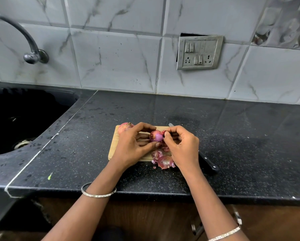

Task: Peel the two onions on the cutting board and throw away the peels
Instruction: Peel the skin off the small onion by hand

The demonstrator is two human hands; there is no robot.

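My left hand [134, 145] grips a small purple onion [156, 136] above the wooden cutting board [114, 143], fingers curled round it from the left. My right hand [181, 145] pinches a strip of skin at the onion's right side. A second onion [125, 126], still in its pinkish skin, sits at the board's far left corner, partly behind my left hand. Loose peels [163, 160] lie in a pile at the board's near edge, some spilling onto the counter.
A black-handled knife [207, 161] lies on the dark counter to the right of the board, mostly behind my right hand. A black sink [24, 119] with a tap [29, 44] is at the left. A switch socket [199, 52] is on the tiled wall.
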